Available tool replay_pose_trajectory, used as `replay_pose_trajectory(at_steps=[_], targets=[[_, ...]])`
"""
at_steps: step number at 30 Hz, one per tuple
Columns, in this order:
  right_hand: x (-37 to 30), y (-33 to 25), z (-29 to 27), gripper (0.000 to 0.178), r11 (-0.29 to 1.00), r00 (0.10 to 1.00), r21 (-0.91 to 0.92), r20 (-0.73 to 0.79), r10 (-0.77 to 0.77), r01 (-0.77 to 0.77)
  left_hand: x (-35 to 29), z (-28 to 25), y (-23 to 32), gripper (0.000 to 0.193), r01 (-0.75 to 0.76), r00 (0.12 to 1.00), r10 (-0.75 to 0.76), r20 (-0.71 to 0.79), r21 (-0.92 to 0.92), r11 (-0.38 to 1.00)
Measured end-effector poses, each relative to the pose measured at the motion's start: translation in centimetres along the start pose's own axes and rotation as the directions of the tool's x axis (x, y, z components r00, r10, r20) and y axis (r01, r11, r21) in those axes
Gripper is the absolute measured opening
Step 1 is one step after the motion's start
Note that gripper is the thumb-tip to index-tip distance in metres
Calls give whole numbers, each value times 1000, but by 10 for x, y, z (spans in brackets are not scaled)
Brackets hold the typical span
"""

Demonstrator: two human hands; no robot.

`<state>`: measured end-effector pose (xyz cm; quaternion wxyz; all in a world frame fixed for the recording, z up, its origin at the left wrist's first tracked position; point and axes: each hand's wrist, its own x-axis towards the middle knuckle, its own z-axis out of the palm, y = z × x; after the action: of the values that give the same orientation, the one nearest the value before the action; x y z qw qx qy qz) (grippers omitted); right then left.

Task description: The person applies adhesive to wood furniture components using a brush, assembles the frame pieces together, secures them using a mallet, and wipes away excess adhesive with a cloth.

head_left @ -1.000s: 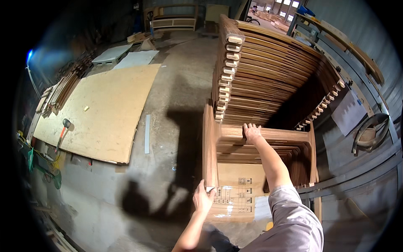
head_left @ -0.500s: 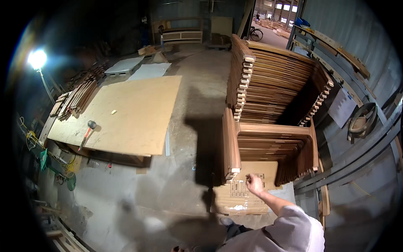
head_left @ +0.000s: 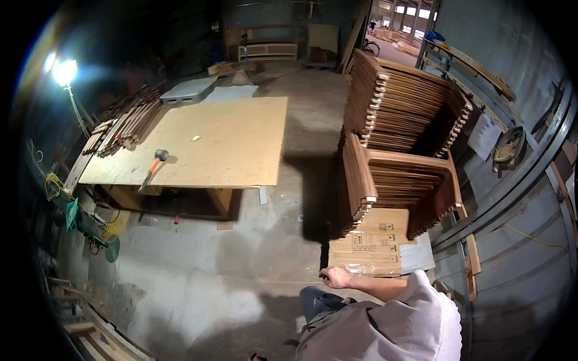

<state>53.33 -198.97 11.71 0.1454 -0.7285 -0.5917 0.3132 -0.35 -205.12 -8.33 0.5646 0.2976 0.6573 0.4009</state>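
Observation:
My right hand (head_left: pixel 335 277) is in front of my body, just past the near edge of the flattened cardboard (head_left: pixel 385 265) on the floor. Its fingers are curled, and whatever they may hold is too small and dark to make out. Only a sliver of my left hand (head_left: pixel 257 357) shows at the lower edge, its fingers mostly cut off. Beyond the cardboard, brown wooden U-shaped frames stand in a nearer stack (head_left: pixel 412 159) and a taller stack (head_left: pixel 409 102) behind it. Neither hand touches them.
To the left is a low table (head_left: pixel 235 138) with a pale board top. It bears a mallet (head_left: pixel 154 168), a small block (head_left: pixel 195 138) and brown wooden bars (head_left: pixel 132 123). A bright lamp (head_left: pixel 65 72) stands behind. Metal rails (head_left: pixel 481 213) run along the right wall.
My right hand has drawn back from over the cardboard toward my body. My view has shifted, with the table and stacks now farther right and higher in the picture.

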Motion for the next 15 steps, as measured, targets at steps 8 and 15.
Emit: replay_pose_trajectory(at_steps=[8,15], targets=[[119,-105,68,25,974,992,206,66,-106,90,106,-32,141,26,31,957,166,-237,654,756],[292,-252,149,21,886,851,261,271,-449,384,67,-91,89,26,457,727,-208,-655,234,858]])
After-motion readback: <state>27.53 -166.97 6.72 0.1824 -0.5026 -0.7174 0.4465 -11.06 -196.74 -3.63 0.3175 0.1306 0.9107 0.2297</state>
